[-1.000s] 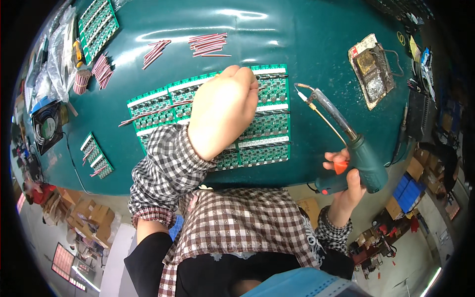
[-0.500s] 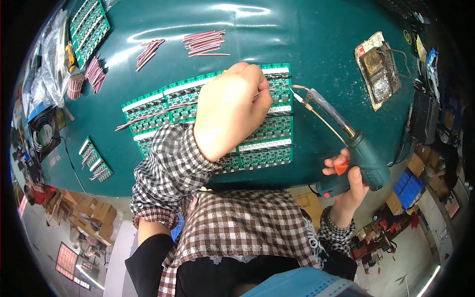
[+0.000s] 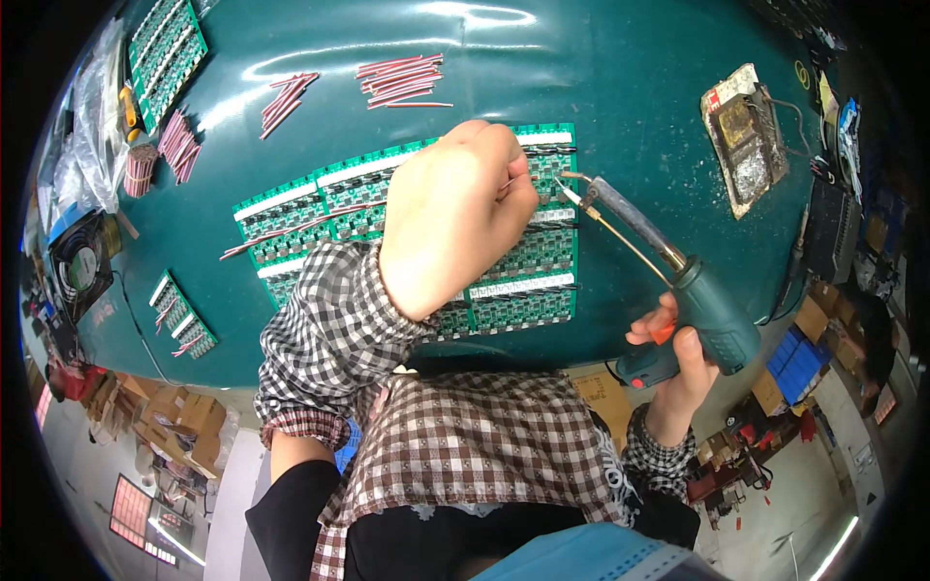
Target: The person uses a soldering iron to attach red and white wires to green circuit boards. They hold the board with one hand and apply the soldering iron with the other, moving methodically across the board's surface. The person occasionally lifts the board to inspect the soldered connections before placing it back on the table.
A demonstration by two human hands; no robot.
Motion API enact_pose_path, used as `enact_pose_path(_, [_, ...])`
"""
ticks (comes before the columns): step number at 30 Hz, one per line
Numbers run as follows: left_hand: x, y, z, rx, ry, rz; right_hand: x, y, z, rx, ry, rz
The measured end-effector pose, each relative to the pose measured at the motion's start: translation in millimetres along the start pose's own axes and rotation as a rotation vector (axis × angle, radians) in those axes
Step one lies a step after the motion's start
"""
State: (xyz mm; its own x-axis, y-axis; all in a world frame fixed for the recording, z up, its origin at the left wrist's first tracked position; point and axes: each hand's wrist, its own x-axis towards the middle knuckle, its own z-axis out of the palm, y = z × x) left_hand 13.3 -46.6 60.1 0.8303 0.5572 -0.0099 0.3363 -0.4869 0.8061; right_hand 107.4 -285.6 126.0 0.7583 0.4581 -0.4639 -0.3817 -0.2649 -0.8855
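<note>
A green bench (image 3: 630, 58) fills the upper view, its edges bending toward the dark rim. On it, before the person, lies the panel of green circuit boards (image 3: 523, 257). The left hand (image 3: 453, 218) closes in a narrow pinch on a thin wire (image 3: 300, 232) lying across the boards, probably to steady its end close to the iron. The right hand (image 3: 686, 351) wraps the grip of a soldering gun (image 3: 715, 315), angled so the tip reaches the boards from the right, leaving the pinch room. Spare wires (image 3: 402, 80) lie beyond, seemingly grouped for easy picking. The left hand hides the middle boards and most fingertips; whether the tip touches anything I cannot tell.
</note>
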Motion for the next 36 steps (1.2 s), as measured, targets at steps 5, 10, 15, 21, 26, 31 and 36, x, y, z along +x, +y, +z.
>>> enact_pose_path(5, [-0.2, -2.1, 0.5, -0.019, 0.0, -0.005, 0.5, 0.6, 1.9, -0.008, 0.005, 0.021])
enact_pose_path(10, [0.5, -2.1, 0.2, -0.022, -0.001, 0.011, 0.4, 1.3, 2.6, -0.022, 0.001, 0.016])
enact_pose_path(15, [0.4, -2.8, 0.8, -0.007, 0.01, 0.01, 1.0, 1.7, 3.7, -0.062, -0.013, -0.01])
enact_pose_path(21, [0.5, -0.9, -0.2, -0.012, 0.007, -0.002, 1.6, 1.5, 4.8, -0.096, -0.011, -0.017])
enact_pose_path(26, [0.8, -0.5, -0.9, -0.013, -0.001, 0.006, 1.9, 2.5, 3.2, -0.119, -0.021, -0.018])
enact_pose_path(31, [1.2, -2.1, 0.2, -0.001, 0.001, 0.024, 2.3, 1.1, 4.2, -0.117, -0.036, -0.002])
enact_pose_path(36, [1.3, -2.4, 0.0, -0.007, -0.001, 0.024, 1.9, 0.3, 5.9, -0.106, -0.032, 0.005])
